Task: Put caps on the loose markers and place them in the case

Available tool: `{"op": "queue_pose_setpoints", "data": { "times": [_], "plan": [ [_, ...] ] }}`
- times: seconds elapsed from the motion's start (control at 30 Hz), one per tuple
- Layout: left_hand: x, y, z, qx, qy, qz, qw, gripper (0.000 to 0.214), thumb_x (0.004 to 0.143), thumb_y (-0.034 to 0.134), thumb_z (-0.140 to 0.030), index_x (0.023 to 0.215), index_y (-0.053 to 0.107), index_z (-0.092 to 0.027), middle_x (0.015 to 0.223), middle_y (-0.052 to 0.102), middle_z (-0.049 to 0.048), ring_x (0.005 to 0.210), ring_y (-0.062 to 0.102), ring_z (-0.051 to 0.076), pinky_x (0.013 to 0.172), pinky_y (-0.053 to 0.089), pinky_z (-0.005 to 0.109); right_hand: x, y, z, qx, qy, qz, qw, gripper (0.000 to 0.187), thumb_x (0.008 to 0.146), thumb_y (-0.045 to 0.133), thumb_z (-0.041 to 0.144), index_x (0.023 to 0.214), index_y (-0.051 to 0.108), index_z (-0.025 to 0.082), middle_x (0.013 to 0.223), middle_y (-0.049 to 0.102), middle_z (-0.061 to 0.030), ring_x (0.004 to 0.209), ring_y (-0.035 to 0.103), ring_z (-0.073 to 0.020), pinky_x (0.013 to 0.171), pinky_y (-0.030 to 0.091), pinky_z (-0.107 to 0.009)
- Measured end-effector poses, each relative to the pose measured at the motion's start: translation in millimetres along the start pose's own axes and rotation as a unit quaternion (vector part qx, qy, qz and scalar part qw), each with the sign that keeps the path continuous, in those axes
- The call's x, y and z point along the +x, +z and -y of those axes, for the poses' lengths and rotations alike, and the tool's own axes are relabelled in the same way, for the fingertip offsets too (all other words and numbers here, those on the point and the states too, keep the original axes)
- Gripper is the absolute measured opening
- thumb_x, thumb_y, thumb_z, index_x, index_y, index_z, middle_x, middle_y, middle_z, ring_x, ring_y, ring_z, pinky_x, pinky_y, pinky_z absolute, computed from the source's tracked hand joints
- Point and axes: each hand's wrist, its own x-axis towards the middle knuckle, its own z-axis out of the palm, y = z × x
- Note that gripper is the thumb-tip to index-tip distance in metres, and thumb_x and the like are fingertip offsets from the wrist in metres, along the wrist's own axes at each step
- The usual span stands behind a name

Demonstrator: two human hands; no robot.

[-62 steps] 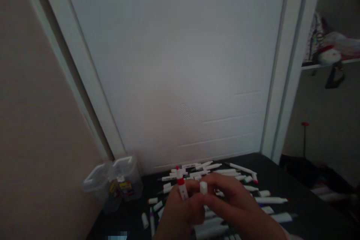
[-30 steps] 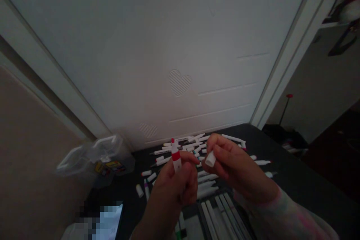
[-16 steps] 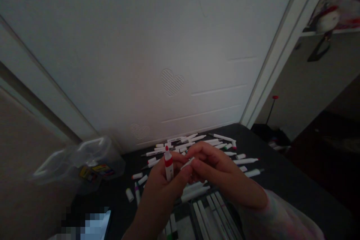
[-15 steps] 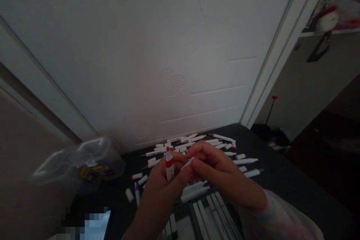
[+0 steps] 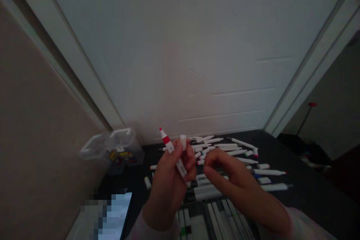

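My left hand point(image 5: 171, 180) is wrapped round a white marker point(image 5: 180, 167) with a red band, tilted up to the left with its red nib bare. A white cap point(image 5: 183, 141) stands up between the fingers of the same hand, beside the marker. Just to the right, my right hand point(image 5: 229, 174) is apart from the left, thumb and forefinger curled together, with nothing visible in them. Beneath and behind both hands, several white markers point(image 5: 209, 195) and loose caps lie scattered on the dark tabletop.
A clear plastic case point(image 5: 128, 146) stands at the back left. A phone point(image 5: 119, 213) with a lit screen lies front left. In front, a tray point(image 5: 206, 221) holds several white markers. A white panel point(image 5: 168, 63) with heart reliefs rises behind the table.
My hands have drawn apart, the right moving away to the right. The cap, earlier between both hands, is now upright in my left hand. The marker tilts further left, and the view has shifted.
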Motion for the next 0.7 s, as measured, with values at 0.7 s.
{"op": "queue_pose_setpoints", "data": {
  "times": [0.7],
  "plan": [
    [-1, 2.9, 20, 0.005, -0.011, -0.024, 1.000, 0.024, 0.076, 0.059, -0.038, 0.082, 0.056, -0.016, 0.069, 0.060, -0.0002, 0.048, 0.052, 0.008, 0.041, 0.039, 0.018, 1, 18, 1, -0.112, 0.024, 0.041, 0.993, 0.015, 0.081, 0.054, 0.028, 0.093, 0.057, 0.020, 0.078, 0.061, -0.0003, 0.067, 0.053, -0.0119, 0.059, 0.037, -0.023]
  ]
}}
